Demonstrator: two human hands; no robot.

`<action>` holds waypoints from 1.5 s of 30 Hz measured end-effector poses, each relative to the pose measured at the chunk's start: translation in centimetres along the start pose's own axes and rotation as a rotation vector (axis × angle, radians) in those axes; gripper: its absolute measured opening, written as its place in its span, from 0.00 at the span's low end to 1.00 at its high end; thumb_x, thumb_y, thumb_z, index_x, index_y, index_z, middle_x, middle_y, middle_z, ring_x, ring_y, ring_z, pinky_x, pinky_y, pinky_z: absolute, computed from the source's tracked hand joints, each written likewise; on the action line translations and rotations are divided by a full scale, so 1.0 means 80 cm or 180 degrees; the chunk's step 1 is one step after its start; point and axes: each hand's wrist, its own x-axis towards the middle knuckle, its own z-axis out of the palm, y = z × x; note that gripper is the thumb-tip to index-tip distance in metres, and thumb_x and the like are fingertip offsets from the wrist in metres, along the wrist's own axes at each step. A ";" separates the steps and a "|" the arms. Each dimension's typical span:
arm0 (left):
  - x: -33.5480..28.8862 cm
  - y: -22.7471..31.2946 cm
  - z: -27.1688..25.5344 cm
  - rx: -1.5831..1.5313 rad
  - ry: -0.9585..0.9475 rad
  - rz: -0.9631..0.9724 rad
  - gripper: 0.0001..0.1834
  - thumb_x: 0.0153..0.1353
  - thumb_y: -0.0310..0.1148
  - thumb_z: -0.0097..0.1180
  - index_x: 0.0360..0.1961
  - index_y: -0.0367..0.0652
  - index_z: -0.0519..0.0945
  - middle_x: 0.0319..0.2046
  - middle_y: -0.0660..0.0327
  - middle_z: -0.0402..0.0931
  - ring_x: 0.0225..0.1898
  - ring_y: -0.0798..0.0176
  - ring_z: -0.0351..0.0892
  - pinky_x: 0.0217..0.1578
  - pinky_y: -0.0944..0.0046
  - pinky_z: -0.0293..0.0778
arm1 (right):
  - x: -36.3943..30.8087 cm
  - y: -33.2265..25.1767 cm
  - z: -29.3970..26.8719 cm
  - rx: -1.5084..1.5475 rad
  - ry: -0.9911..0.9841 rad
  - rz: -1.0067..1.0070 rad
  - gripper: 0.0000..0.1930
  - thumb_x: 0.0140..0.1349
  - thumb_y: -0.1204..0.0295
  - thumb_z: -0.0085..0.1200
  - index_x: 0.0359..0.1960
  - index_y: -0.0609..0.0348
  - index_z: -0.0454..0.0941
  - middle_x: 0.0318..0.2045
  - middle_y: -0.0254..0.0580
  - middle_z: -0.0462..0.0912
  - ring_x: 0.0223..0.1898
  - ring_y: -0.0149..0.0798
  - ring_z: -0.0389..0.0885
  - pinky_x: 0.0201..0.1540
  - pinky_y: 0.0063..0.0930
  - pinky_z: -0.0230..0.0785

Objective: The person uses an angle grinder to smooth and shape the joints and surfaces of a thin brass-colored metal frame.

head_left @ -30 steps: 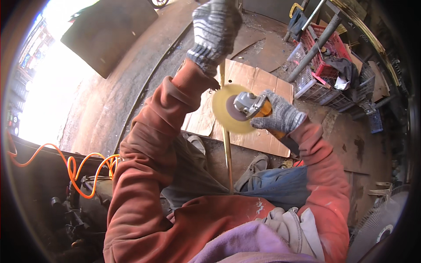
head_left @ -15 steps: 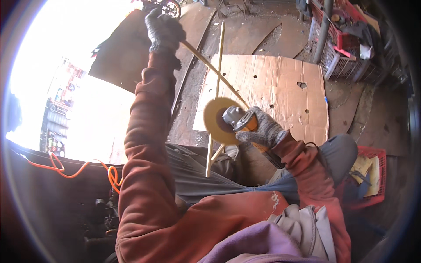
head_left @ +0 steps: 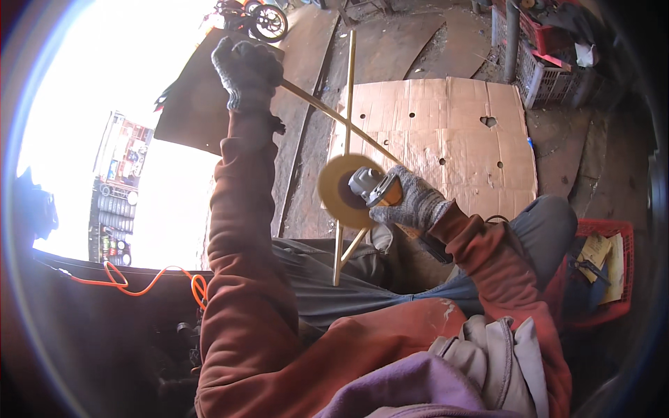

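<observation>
My left hand (head_left: 247, 72), in a grey knitted glove, is stretched far forward and closed around the end of a thin brass-coloured bar (head_left: 324, 108). That bar slants down to the right, towards my right hand (head_left: 412, 200). In a matching glove, the right hand grips an angle grinder (head_left: 373, 189) with a large round yellowish disc (head_left: 336, 184), blurred at its rim. A second thin bar (head_left: 350, 90) crosses the first and passes behind the disc, its near end over my legs. A short slanted piece (head_left: 354, 244) shows below the disc; its link to the bars is hidden.
Flattened cardboard (head_left: 474, 167) with holes lies ahead on the floor. A red basket (head_left: 613, 230) with papers and a tool stands by my right knee. Crates (head_left: 550, 83) and a post (head_left: 512, 42) are far right. An orange cord (head_left: 157, 282) runs at left; a motorcycle wheel (head_left: 268, 23) shows ahead.
The whole view has shifted a little. My left hand sits slightly lower and further left in the picture, still holding the bar. The grinder stays close to the crossed bars.
</observation>
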 end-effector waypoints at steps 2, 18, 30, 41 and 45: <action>0.002 0.000 0.010 -0.0036 -0.0064 -0.0020 0.31 0.67 0.58 0.39 0.09 0.57 0.56 0.08 0.68 0.52 0.09 0.62 0.51 0.11 0.58 0.50 | 0.002 0.003 -0.004 0.0142 0.0073 -0.0026 0.32 0.47 0.60 0.79 0.48 0.57 0.73 0.41 0.42 0.82 0.44 0.35 0.81 0.51 0.35 0.76; -0.015 -0.007 0.070 -0.0147 -0.0645 -0.0186 0.33 0.68 0.59 0.43 0.09 0.55 0.57 0.08 0.70 0.48 0.09 0.66 0.45 0.12 0.64 0.43 | 0.004 0.003 -0.034 0.0114 0.0557 0.0355 0.33 0.46 0.61 0.80 0.49 0.57 0.72 0.41 0.41 0.83 0.43 0.35 0.81 0.49 0.35 0.76; -0.019 -0.011 0.086 -0.0304 -0.0900 -0.0360 0.29 0.67 0.58 0.47 0.12 0.59 0.62 0.09 0.71 0.47 0.09 0.67 0.44 0.11 0.64 0.43 | 0.002 -0.019 -0.046 -0.0023 0.0540 0.0408 0.38 0.44 0.52 0.78 0.51 0.58 0.72 0.45 0.52 0.84 0.47 0.47 0.85 0.53 0.39 0.75; -0.027 -0.020 0.116 -0.0090 -0.0993 -0.0310 0.29 0.67 0.60 0.47 0.12 0.61 0.61 0.08 0.72 0.50 0.08 0.66 0.49 0.10 0.62 0.46 | -0.005 -0.030 -0.049 0.0042 0.0459 0.0233 0.38 0.46 0.53 0.77 0.53 0.58 0.71 0.46 0.52 0.84 0.49 0.46 0.84 0.55 0.38 0.75; -0.030 -0.021 0.130 -0.0099 -0.1061 -0.0338 0.29 0.68 0.59 0.47 0.12 0.62 0.61 0.08 0.73 0.50 0.08 0.65 0.49 0.11 0.62 0.46 | -0.011 -0.041 -0.053 0.0098 0.0411 0.0144 0.39 0.46 0.53 0.77 0.55 0.58 0.70 0.46 0.52 0.84 0.49 0.46 0.84 0.55 0.38 0.75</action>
